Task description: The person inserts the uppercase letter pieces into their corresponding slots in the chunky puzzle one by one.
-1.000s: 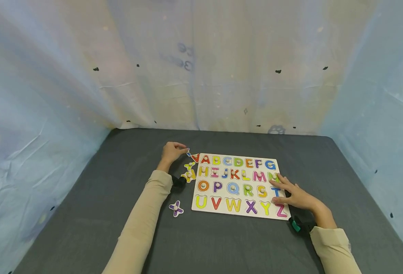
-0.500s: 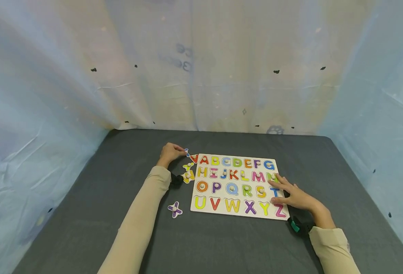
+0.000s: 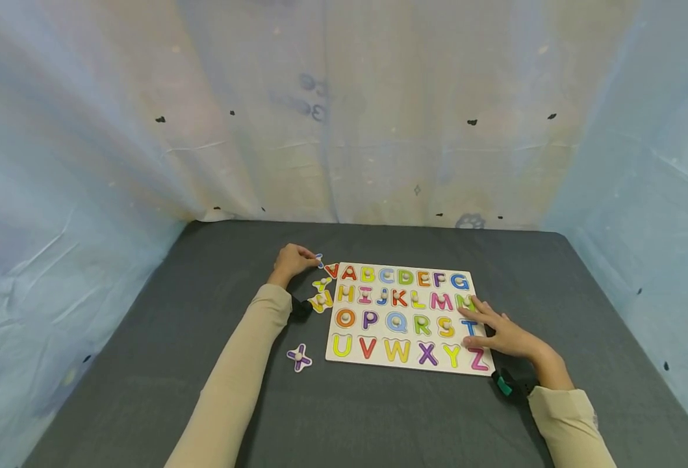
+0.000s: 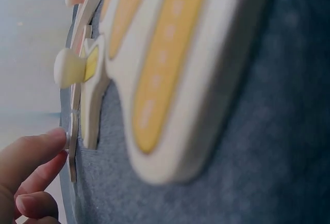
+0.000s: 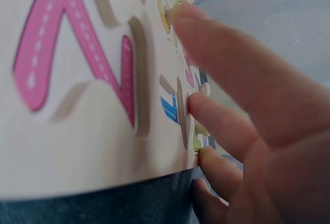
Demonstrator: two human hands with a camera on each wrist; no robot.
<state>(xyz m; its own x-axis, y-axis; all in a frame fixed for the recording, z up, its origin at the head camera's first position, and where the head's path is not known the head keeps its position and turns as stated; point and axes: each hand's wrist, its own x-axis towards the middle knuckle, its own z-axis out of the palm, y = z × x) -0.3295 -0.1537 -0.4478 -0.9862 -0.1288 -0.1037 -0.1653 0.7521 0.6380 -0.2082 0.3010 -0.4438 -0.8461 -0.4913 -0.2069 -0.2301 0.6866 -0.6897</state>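
My left hand (image 3: pixel 292 262) reaches past the board's upper left corner, its fingertips pinching a blue letter puzzle piece (image 3: pixel 319 259). In the left wrist view that piece (image 4: pixel 72 146) shows only edge-on, so its letter cannot be told. Beside it lie a red V piece (image 3: pixel 331 272), a yellow Y piece (image 3: pixel 327 281) and a yellow W piece (image 3: pixel 314 301). My right hand (image 3: pixel 504 334) rests with spread fingers on the right side of the alphabet board (image 3: pixel 379 363), over the N and T area. In the right wrist view the fingers partly cover the blue T slot (image 5: pixel 169 109).
A purple X piece (image 3: pixel 299 358) lies apart, left of the board. Knobbed letters fill the board's upper rows; the bottom row shows coloured recesses without knobs. A dark grey cloth (image 3: pixel 379 422) covers the table, with pale curtains (image 3: pixel 379 130) behind and at both sides.
My left hand has shifted very slightly left with the blue piece at its fingertips. The right hand stays in place on the board.
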